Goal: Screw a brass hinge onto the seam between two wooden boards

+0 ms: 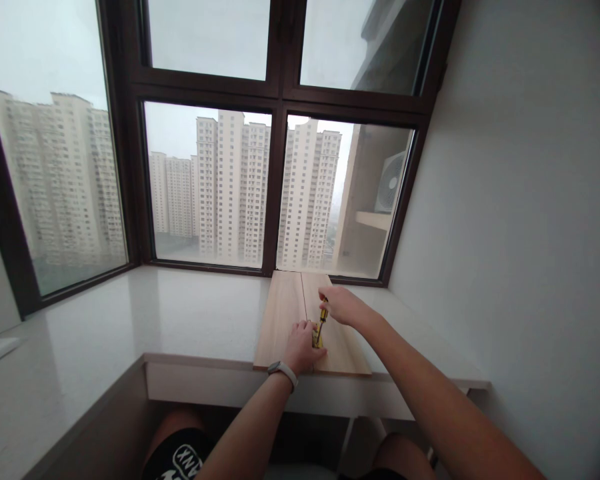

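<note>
Two pale wooden boards (pixel 283 320) lie side by side on the white counter, with a dark seam between them. A small brass-coloured hinge (pixel 319 337) sits at the seam, partly covered by fingers. My left hand (pixel 303 345), wearing a watch on its wrist, holds the hinge against the wood between thumb and fingers. Closed round the handle of a yellow-and-black screwdriver (pixel 323 313) is my right hand (pixel 339 305). The screwdriver's shaft slants down to the hinge. Any screw under its tip is too small to make out.
The white counter (pixel 195 320) runs along the windows and turns toward me on the left. Its front edge (pixel 200 362) has an open space below, where my knees are. A dark window frame (pixel 275 200) stands behind the boards. A white wall (pixel 520 200) closes off the right side.
</note>
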A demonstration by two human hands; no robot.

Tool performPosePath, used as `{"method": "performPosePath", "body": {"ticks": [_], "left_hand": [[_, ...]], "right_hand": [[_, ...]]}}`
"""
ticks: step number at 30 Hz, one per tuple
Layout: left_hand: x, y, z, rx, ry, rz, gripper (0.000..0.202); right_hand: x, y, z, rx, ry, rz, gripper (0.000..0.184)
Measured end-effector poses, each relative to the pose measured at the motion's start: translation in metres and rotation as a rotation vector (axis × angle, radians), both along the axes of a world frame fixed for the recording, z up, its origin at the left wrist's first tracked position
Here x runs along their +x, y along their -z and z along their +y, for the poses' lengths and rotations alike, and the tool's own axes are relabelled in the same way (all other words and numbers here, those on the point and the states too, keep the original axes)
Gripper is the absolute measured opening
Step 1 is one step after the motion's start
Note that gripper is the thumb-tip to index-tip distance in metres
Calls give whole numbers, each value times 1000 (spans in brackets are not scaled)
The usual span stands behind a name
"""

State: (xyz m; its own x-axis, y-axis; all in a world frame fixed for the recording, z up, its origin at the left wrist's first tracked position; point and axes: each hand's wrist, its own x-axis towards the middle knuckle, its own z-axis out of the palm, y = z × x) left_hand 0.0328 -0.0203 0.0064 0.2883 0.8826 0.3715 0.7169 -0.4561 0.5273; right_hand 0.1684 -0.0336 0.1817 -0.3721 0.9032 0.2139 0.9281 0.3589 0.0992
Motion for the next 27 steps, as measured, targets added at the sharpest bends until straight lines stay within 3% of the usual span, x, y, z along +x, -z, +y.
{"method": "performPosePath", "body": {"ticks": [4,7,12,16,21,27], "left_hand": [[1,1,1,6,1,-2,55],[1,2,2,17,3,-3,55],[0,0,0,15,7,5,56],[0,-2,-1,6,-1,3,55],[0,1,1,10,3,-7,54],[1,7,4,32,14,-30,55]], "right_hand": [[0,3,2,41,93,-13,28],[1,6,3,62,115,-16,29],[2,5,-1,40,-29,33,7],[1,4,-4,19,-135,59,18],[0,4,0,-5,-19,26,9],[-1,8,2,57,130,-31,42]]}}
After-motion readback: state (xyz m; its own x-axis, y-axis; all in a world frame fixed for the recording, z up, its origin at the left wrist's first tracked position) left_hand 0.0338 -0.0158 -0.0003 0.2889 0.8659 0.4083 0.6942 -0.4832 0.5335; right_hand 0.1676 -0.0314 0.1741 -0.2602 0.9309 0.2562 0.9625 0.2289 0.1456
